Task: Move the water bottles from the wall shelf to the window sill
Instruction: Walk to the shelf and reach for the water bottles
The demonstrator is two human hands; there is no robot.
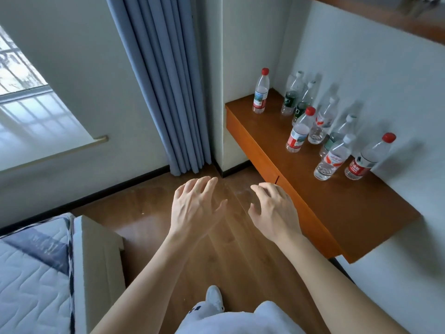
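Over the floor, left hand (192, 208) and right hand (274, 208) hung empty, fingers (204, 185) spread, likely readying for bottles (298, 131) on the shelf (349, 201); sill (48, 131) bare.

I can't read any text here. The labels on the water bottles (295, 137) standing on my wall shelf (337, 196) show red, white and green print, too blurred to read.

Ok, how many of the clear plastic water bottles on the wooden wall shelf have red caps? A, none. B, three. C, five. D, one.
B: red caps top the far corner bottle, the front middle bottle and the nearest right bottle on the orange-brown wooden wall shelf; the other caps look white.
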